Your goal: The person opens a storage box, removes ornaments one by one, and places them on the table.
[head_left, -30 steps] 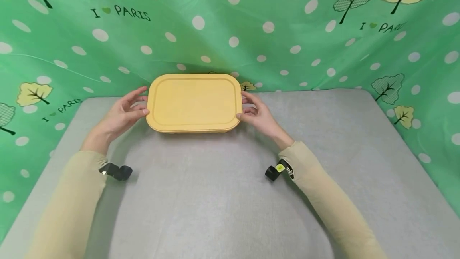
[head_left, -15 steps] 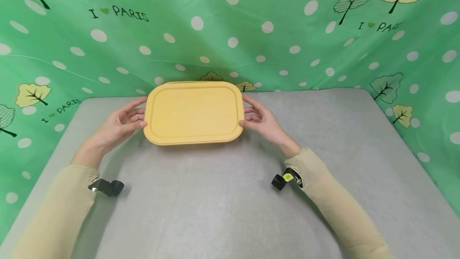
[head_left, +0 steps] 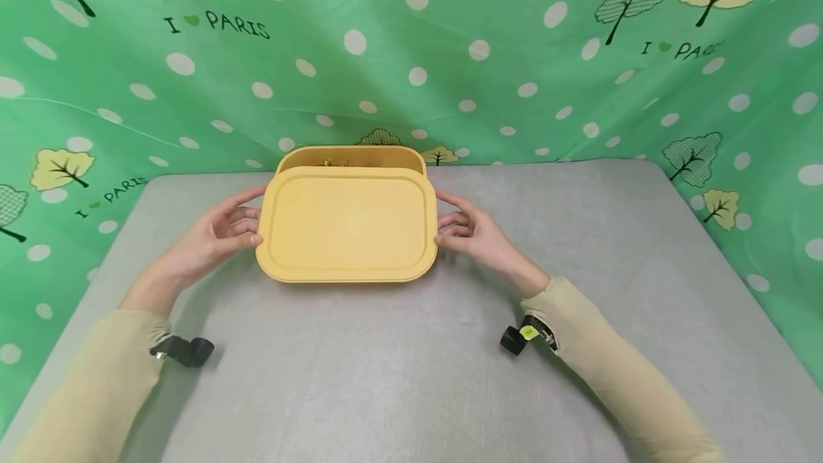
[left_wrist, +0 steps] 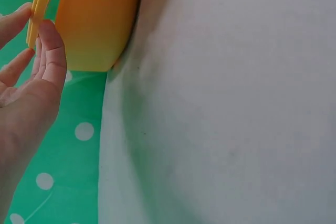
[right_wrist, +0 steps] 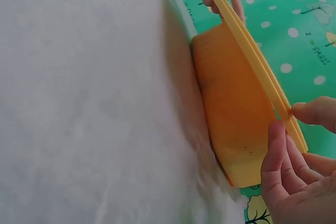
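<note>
A yellow rounded rectangular lid [head_left: 350, 226] is held off a matching yellow box [head_left: 386, 156], shifted toward the person. My left hand [head_left: 221, 241] pinches the lid's left end between thumb and fingers. At the opposite end, my right hand [head_left: 479, 238] pinches the lid the same way. Behind the lid, the box's far inside wall shows, with a small gold-coloured thing [head_left: 335, 162] inside; the lid hides most of the interior. Both wrist views show the lid apart from the box body [right_wrist: 236, 108], which stands on the table.
The grey table [head_left: 386, 377] extends toward the person and to both sides. Right behind the box hangs a green curtain [head_left: 450, 34] with white dots and trees. Black wrist cameras [head_left: 193, 352] stick out inward from the beige sleeves.
The lid has come off the box and moved toward the person, both hands travelling with it. The box's inside and the gold-coloured thing have come into sight.
</note>
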Motion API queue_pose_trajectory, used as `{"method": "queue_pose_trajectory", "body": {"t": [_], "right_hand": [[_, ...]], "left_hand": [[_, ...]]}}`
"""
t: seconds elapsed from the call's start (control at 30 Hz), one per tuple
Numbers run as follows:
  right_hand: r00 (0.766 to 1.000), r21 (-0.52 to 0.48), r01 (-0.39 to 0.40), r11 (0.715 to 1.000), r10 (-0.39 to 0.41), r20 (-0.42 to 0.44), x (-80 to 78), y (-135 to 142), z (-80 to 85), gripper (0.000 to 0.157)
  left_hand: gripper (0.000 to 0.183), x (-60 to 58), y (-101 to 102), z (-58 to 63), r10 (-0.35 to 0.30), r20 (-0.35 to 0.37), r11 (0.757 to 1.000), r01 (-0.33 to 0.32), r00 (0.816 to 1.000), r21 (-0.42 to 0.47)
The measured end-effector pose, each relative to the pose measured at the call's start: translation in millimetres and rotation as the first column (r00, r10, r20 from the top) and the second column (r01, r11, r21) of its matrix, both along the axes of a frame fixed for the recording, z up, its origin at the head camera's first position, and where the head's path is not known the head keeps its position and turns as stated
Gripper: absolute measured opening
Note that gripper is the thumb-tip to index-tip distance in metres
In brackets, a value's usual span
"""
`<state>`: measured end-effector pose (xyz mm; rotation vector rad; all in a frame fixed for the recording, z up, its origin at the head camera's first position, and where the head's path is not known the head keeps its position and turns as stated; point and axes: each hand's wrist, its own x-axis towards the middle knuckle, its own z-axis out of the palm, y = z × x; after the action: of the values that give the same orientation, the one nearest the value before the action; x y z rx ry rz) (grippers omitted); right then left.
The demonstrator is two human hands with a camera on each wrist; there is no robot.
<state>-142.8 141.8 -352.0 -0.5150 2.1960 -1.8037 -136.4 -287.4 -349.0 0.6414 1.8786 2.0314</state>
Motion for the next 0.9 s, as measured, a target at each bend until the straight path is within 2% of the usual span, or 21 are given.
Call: {"method": "queue_pose_trajectory", "body": {"t": [0.2,0.4,0.6,0.9], "right_hand": [[0.999,0.023,-0.044,0.999,0.044,0.002,7.7,3.3,-3.3,0.075],[0.996,0.021,-0.083,0.996,0.082,0.043,16.7,6.0,-5.9,0.076],[0.991,0.046,-0.124,0.991,0.121,0.064,25.3,7.1,-6.8,0.078],[0.977,0.067,-0.185,0.98,0.177,0.118,33.3,8.1,-8.5,0.078]], "left_hand": [[0.075,7.6,-3.5,-2.6,-0.01,0.015,0.996,0.011,1.0,-0.083],[0.076,17.1,-7.1,-4.7,-0.024,0.033,0.988,0.028,0.999,-0.152],[0.08,29.0,-10.9,-7.2,-0.052,0.073,0.974,0.067,0.996,-0.215],[0.085,38.8,-15.3,-11.9,-0.108,0.125,0.966,0.134,0.986,-0.223]]}}
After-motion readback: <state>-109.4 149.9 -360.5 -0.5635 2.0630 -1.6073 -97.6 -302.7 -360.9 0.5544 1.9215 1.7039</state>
